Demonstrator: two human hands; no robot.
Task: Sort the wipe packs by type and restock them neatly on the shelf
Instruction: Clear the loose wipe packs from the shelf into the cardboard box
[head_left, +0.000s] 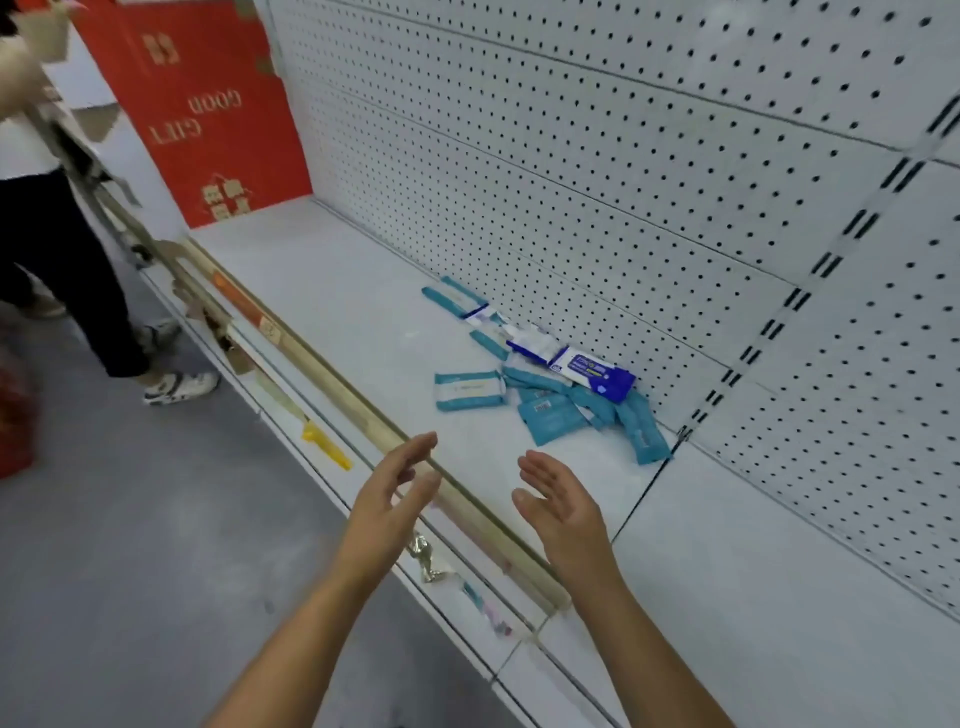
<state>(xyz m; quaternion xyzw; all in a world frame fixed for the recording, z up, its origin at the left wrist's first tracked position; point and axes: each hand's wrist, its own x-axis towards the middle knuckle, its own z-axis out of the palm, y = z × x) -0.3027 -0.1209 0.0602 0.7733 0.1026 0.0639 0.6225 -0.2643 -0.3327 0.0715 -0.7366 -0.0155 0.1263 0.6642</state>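
Two hands are held out empty at the front edge of the shelf (322, 291). The left hand (395, 499) is over the front rail (322, 374); the right hand (563, 512) is just inside it. Fingers are straight, palms are turned toward each other, and a clear gap is kept between them. Nothing is gripped.

The wipe packs (545, 379) are seen unsorted, in a loose pile against the pegboard back (571, 156), near the seam between two shelf panels. At least three types are noted:
- a dark blue pack (597, 371) on top, its long axis roughly along the back edge;
- several teal packs (550, 421) fanned beneath it, toward the front edge;
- one pale pack (469, 391) lying flat just left of the pile, its long axis oblique to the rail.

More packs trail off along the back edge to the far left.

Key relation: the pile lies ahead of both hands, toward the back edge, well apart from the palms. The right hand is judged nearer the teal packs, the left nearer the pale pack. A forward reach is judged necessary before any pack can be taken. Sorting is judged not yet begun.
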